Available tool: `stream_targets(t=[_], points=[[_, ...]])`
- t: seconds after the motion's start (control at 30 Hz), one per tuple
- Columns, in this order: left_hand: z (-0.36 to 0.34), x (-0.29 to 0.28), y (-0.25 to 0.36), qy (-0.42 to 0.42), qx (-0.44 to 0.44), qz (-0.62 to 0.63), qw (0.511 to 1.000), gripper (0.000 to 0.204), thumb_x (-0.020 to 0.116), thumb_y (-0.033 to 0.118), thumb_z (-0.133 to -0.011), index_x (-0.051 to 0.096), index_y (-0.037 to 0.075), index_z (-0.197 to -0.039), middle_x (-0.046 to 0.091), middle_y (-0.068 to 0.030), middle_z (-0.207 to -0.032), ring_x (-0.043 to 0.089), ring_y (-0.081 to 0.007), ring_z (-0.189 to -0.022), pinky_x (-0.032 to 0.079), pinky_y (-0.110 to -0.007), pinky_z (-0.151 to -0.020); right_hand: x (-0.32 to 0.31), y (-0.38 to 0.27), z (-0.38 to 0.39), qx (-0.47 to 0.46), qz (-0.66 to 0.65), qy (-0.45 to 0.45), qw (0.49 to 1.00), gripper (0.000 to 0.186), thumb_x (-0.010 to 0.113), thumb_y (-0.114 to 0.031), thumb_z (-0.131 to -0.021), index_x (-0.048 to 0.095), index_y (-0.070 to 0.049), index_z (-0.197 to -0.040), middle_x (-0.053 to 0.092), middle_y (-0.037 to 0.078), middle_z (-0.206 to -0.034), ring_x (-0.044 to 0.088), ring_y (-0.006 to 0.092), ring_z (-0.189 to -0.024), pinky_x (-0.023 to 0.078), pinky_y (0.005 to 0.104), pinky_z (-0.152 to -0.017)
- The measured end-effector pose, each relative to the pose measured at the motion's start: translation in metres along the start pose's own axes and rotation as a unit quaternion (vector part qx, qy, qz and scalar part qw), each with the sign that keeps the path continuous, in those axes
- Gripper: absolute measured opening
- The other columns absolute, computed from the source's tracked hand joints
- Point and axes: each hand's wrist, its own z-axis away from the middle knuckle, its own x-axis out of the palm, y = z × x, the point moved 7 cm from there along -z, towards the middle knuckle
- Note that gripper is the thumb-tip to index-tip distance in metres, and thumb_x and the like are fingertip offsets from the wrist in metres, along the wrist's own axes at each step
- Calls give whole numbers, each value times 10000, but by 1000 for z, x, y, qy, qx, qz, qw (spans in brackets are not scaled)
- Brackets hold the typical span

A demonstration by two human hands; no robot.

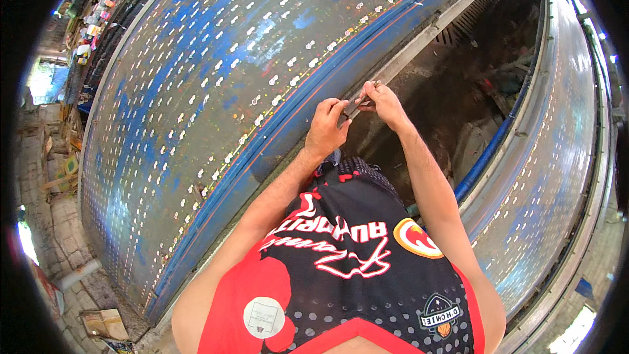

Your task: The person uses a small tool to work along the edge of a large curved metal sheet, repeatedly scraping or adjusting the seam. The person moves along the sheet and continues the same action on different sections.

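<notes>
Centre of the frame, slightly up: left hand curled on the metal rim of a big perforated drum, fingers bent over the edge, thumb tucked toward the right hand. Just to its right, touching or nearly so: right hand, fingertips pinched together on a small metal piece (a bolt or pin, too small to tell) that sits right on the rim. Both forearms up from the lower edge, meeting at that spot.

Upper left and centre filled by the drum wall, steel with rows of small slots and patches of blue paint, a blue band along the rim. Right of the rim: the dark opening into the drum, with debris and a blue pipe curving along the far edge. Far right: another stretch of perforated wall.

Lower centre: red-and-black printed shirt. Lower left: paved floor with a piece of cardboard. Upper left corner: shelves of small coloured items, blurred.
</notes>
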Motion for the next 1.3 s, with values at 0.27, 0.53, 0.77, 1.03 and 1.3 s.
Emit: stream_targets(t=[0.27,0.53,0.77,1.03,1.3], points=[[-5,-3,-18,8,9,83,996,450,720,-58,-874,710,44,-1312,687,-184,-1178,675,-387,-1124,559,-439,-970,-2,2,23,-98,85,124,984,442,501,-379,-1158,636,12,-1001,667,92,-947,722,211,-871,658,393,-776],[11,7,-48,16,-17,165,986,518,783,-41,-871,700,56,-1373,709,-156,-1188,702,-310,-1074,588,-382,-925,135,-33,114,-320,481,-36,815,138,661,-201,-1010,654,-63,-1012,643,183,-1050,678,398,-1058,581,522,-874],[5,0,-29,-17,-65,114,991,354,736,69,-937,703,41,-1288,693,-172,-1202,654,-388,-1170,527,-460,-1029,31,-28,73,-257,327,107,903,256,602,-272,-1112,620,-24,-1052,641,113,-973,673,288,-918,563,434,-832],[6,-8,-9,-13,-9,60,998,630,891,184,-819,619,23,-1363,639,-191,-1310,595,-413,-1250,489,-483,-1085,17,29,34,-106,45,137,984,302,541,-343,-1157,589,-62,-1058,624,23,-949,692,141,-866,644,341,-777],[6,-7,-6,-22,-3,45,999,646,890,138,-794,600,27,-1361,628,-195,-1298,589,-420,-1239,483,-488,-1086,3,12,43,-132,17,176,975,365,500,-381,-1167,579,-54,-1024,629,43,-989,696,169,-882,670,373,-751]])
